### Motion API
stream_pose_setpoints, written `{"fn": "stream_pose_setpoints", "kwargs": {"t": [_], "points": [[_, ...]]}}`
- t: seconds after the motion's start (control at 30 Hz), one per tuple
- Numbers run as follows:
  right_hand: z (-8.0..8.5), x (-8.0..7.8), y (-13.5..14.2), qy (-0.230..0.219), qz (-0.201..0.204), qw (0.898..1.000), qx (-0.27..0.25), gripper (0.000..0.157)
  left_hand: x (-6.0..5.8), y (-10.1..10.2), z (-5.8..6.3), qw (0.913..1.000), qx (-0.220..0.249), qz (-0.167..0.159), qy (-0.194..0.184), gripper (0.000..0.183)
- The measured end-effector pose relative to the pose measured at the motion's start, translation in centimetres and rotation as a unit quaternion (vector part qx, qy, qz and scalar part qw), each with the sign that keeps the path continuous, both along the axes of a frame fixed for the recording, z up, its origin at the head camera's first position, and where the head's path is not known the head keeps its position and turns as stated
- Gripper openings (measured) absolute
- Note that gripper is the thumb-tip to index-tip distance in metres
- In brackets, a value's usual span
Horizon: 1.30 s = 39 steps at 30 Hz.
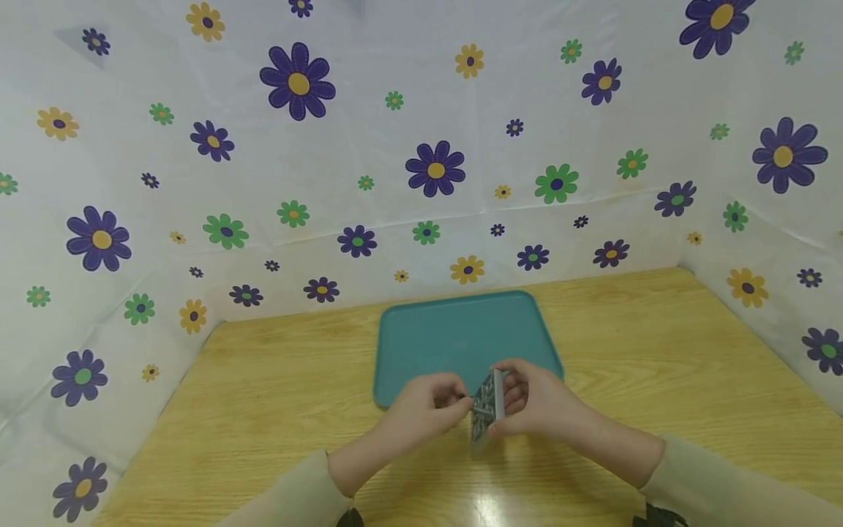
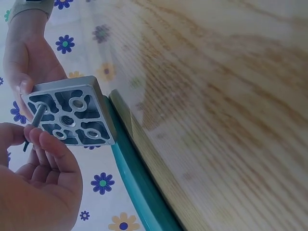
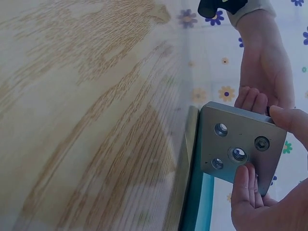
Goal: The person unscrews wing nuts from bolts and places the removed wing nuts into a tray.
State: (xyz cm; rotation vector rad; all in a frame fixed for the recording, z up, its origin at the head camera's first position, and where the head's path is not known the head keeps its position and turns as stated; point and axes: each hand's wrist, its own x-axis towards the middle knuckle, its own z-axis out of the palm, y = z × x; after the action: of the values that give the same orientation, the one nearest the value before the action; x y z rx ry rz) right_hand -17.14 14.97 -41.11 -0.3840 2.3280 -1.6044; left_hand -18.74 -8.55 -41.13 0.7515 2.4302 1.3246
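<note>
My right hand (image 1: 543, 399) grips a square metal plate (image 3: 231, 139) by its edges, holding it on edge above the table. The flat face, in the right wrist view, has several round holes; the head of a socket-head bolt (image 3: 262, 143) sits in one corner hole. On the ribbed back, in the left wrist view, the threaded shank of this bolt (image 2: 38, 115) sticks out. Thumb and fingertips of my left hand (image 1: 428, 402) pinch at the shank's free end. A thin dark piece (image 2: 26, 146) pokes out below those fingertips; I cannot tell what it is.
A teal tray (image 1: 454, 329) lies on the wood-grain table (image 1: 276, 388), just beyond the hands. White cloth (image 1: 369, 132) printed with flowers stands behind the table and along both sides. Dark wrist gear (image 1: 658, 514) shows at the lower edge of the head view.
</note>
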Motion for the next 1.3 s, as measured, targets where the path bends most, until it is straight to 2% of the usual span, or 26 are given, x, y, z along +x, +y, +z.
{"fn": "stream_pose_setpoints", "kwargs": {"t": [0.17,0.33,0.43,0.53,0.67,0.87,1.0,1.13,1.3], "points": [[0.0,-0.1,0.0,0.007,0.002,1.000,0.001,0.090,-0.2,0.0,0.1,0.9996,-0.002,-0.005,-0.027,0.031],[0.0,-0.1,0.0,0.013,0.006,1.000,-0.004,0.090,-0.2,0.2,0.0,0.9954,0.013,0.003,-0.095,0.039],[0.0,-0.1,0.0,0.015,0.010,1.000,-0.009,0.090,-0.1,0.3,0.0,0.9867,0.037,0.022,-0.157,0.040],[0.0,0.0,-0.1,0.015,0.014,1.000,-0.011,0.090,0.1,0.5,0.0,0.9735,0.061,0.045,-0.216,0.039],[0.0,-0.1,-0.1,0.010,0.014,1.000,-0.011,0.089,0.1,0.6,0.0,0.9638,0.068,0.064,-0.250,0.039],[-0.2,0.0,-0.1,0.010,0.016,1.000,-0.018,0.088,0.2,0.4,-0.2,0.9614,0.069,0.079,-0.255,0.037],[-0.2,-0.1,0.1,0.014,0.018,1.000,-0.015,0.088,0.2,0.1,-0.3,0.9653,0.078,0.074,-0.238,0.047],[-0.3,-0.2,0.2,0.007,0.012,1.000,-0.005,0.088,0.1,-0.2,-0.2,0.9703,0.084,0.048,-0.221,0.050],[-0.3,-0.1,0.2,-0.002,0.005,1.000,-0.001,0.087,-0.1,-0.5,0.1,0.9773,0.087,0.004,-0.193,0.031]]}}
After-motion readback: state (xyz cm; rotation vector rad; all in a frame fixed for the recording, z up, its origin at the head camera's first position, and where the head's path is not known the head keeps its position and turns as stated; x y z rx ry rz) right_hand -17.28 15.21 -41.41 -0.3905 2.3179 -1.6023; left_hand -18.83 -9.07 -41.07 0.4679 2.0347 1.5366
